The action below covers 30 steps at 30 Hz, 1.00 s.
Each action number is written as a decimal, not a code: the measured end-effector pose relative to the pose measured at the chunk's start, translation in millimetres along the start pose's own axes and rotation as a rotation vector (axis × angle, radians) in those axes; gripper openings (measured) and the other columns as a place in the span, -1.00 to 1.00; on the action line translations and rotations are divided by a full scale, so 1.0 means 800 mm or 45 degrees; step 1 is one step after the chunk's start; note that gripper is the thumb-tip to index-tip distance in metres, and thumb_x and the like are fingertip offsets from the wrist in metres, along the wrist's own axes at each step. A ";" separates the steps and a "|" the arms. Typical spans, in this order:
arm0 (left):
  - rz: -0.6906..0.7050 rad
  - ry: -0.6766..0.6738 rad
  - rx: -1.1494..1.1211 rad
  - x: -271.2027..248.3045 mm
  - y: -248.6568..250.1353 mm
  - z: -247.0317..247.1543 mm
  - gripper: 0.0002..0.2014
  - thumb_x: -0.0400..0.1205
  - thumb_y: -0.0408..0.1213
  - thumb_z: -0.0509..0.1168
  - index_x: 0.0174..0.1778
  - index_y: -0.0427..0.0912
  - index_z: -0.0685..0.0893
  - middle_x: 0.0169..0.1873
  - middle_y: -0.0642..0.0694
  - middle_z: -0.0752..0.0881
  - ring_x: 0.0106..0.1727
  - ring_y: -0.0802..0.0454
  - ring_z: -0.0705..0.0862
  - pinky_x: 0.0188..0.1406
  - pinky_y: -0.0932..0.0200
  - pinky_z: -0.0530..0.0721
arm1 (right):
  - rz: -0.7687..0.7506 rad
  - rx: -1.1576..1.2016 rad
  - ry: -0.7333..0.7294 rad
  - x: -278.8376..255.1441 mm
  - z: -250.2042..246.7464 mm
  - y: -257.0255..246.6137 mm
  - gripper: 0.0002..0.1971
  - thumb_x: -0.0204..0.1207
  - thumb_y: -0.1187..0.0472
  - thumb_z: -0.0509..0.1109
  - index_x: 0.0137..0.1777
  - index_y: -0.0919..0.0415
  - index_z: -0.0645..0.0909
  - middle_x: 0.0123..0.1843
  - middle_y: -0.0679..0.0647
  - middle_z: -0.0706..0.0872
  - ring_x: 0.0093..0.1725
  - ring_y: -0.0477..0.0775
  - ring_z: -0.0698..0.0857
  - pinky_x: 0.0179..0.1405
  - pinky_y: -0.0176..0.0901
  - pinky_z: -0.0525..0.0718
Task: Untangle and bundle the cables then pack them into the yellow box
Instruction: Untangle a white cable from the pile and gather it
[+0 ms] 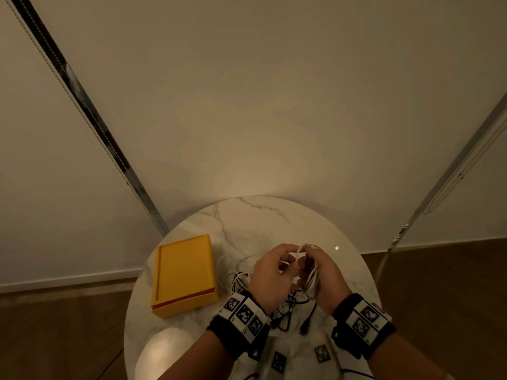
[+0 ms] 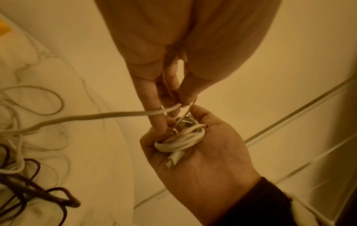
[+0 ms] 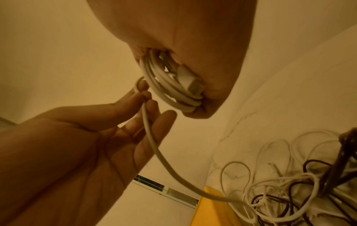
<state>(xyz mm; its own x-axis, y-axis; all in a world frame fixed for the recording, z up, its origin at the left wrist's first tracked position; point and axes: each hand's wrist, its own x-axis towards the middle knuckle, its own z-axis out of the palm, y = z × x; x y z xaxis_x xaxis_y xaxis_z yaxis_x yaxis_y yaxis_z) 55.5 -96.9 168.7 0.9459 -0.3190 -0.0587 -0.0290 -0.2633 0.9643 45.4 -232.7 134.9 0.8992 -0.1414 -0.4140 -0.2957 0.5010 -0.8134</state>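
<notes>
A partly coiled white cable [image 1: 311, 275] is held above a tangle of white and black cables [image 1: 277, 303] mid-worktop; the shut yellow box [image 1: 184, 274] lies flat near the left edge.

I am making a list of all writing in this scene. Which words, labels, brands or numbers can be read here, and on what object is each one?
No readable text in any view.
Left wrist band and right wrist band: black-and-white square code markers; a tiny mark beside them is too small to read.
Markers on the table near the person: patterns only, no words.
Yellow box: plain, no label visible.
</notes>
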 end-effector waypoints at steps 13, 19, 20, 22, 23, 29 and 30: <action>0.265 -0.106 0.268 -0.008 -0.005 0.015 -0.79 0.63 -0.46 0.31 -0.28 -0.23 0.78 -0.46 0.10 0.64 -0.39 0.26 0.58 -0.31 0.31 0.51 | -0.077 0.028 -0.139 -0.011 0.006 -0.007 -0.69 0.44 0.03 0.51 0.00 0.25 0.61 -0.24 0.18 0.61 -0.32 0.07 0.69 -0.44 -0.14 0.63; 0.432 -0.260 0.376 -0.011 0.003 0.017 -0.79 0.70 -0.37 0.24 0.02 -0.27 0.81 -0.01 -0.12 0.76 -0.01 0.04 0.71 0.05 0.15 0.68 | -0.038 0.031 -0.038 -0.014 0.009 -0.009 -0.64 0.46 0.01 0.50 -0.03 0.35 0.62 -0.26 0.22 0.69 -0.26 0.16 0.74 -0.23 0.03 0.75; 0.445 -0.258 0.384 -0.011 0.002 0.017 -0.79 0.69 -0.38 0.24 0.02 -0.27 0.80 -0.02 -0.14 0.75 -0.01 0.02 0.70 0.07 0.12 0.68 | -0.034 0.039 -0.016 -0.012 0.007 -0.009 -0.61 0.43 -0.01 0.51 0.00 0.34 0.62 -0.24 0.20 0.69 -0.25 0.14 0.73 -0.25 0.00 0.75; 0.451 -0.239 0.394 -0.011 0.000 0.018 -0.81 0.66 -0.40 0.26 0.00 -0.26 0.80 -0.04 -0.14 0.76 0.01 -0.01 0.70 0.09 0.02 0.70 | 0.003 0.096 0.023 -0.009 0.006 -0.007 -0.61 0.48 0.00 0.52 0.08 0.33 0.63 -0.13 0.18 0.72 -0.19 0.09 0.76 -0.24 -0.06 0.76; 0.448 -0.214 0.385 -0.012 -0.002 0.019 -0.81 0.64 -0.41 0.27 0.02 -0.24 0.81 -0.01 -0.13 0.77 0.06 -0.01 0.71 0.15 0.03 0.70 | 0.028 0.116 0.037 -0.007 0.006 -0.007 -0.62 0.55 0.02 0.50 0.15 0.34 0.63 -0.06 0.20 0.75 -0.12 0.10 0.79 -0.22 -0.08 0.77; 0.400 0.082 0.336 -0.018 -0.006 0.020 -0.80 0.55 -0.26 0.50 0.08 0.01 0.84 -0.01 0.12 0.72 -0.01 0.25 0.68 0.09 0.31 0.67 | 0.008 0.230 -0.030 -0.007 0.006 -0.017 -0.75 0.73 0.04 0.31 -0.07 0.21 0.59 -0.21 0.13 0.64 -0.31 0.07 0.62 -0.32 -0.05 0.67; 0.382 0.097 0.326 -0.020 -0.007 0.019 -0.77 0.55 -0.23 0.50 0.11 0.06 0.77 -0.05 0.15 0.70 -0.06 0.24 0.68 0.02 0.32 0.67 | 0.024 0.287 -0.043 -0.007 0.005 -0.021 -0.73 0.74 0.01 0.27 -0.09 0.19 0.56 -0.24 0.11 0.61 -0.35 0.08 0.57 -0.34 -0.04 0.62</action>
<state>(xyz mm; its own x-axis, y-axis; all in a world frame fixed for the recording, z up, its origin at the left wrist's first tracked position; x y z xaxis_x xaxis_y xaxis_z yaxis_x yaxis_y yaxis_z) 35.7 -104.4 160.0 0.9040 -0.3506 0.2445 -0.3783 -0.3899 0.8396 46.8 -237.3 152.7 0.9055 -0.1034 -0.4115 -0.2367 0.6818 -0.6922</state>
